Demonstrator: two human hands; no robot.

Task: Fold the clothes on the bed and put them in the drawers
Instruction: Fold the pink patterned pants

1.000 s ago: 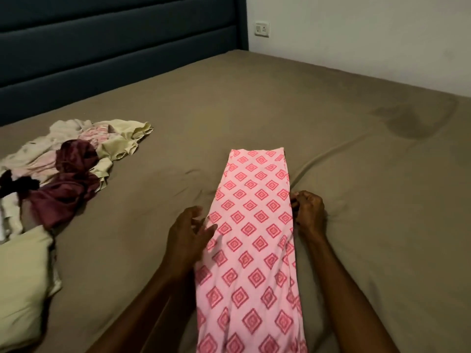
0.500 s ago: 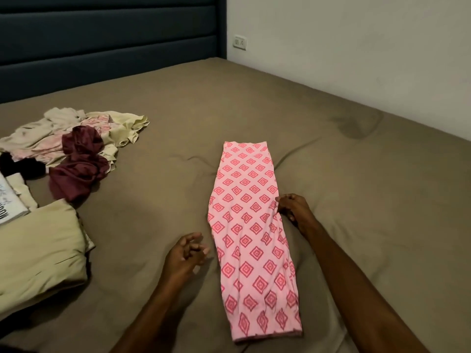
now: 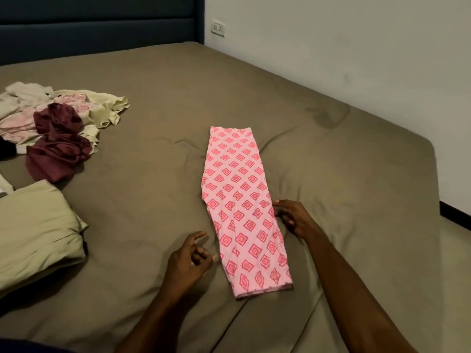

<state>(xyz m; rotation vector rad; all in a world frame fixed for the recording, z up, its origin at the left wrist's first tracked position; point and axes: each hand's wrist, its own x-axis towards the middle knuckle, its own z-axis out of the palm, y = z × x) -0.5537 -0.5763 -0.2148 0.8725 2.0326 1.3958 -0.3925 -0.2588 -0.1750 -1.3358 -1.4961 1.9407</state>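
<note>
We see a pink garment (image 3: 243, 207) folded into a long, narrow strip, lying flat near the middle of the bed (image 3: 331, 154), which is covered by an olive-brown sheet. Its fabric is pale pink, printed all over with rows of darker pink diamonds, and a hem shows at the near end. The right hand (image 3: 293, 216) sits at the strip's right edge, fingers loosely spread and touching the cloth's border. The left hand (image 3: 188, 261) hovers just left of the strip, fingers relaxed and apart, holding nothing. Far left lies a pile of unfolded clothes (image 3: 58, 128), maroon, cream and pink, with a pillow (image 3: 35, 235) nearer us.
</note>
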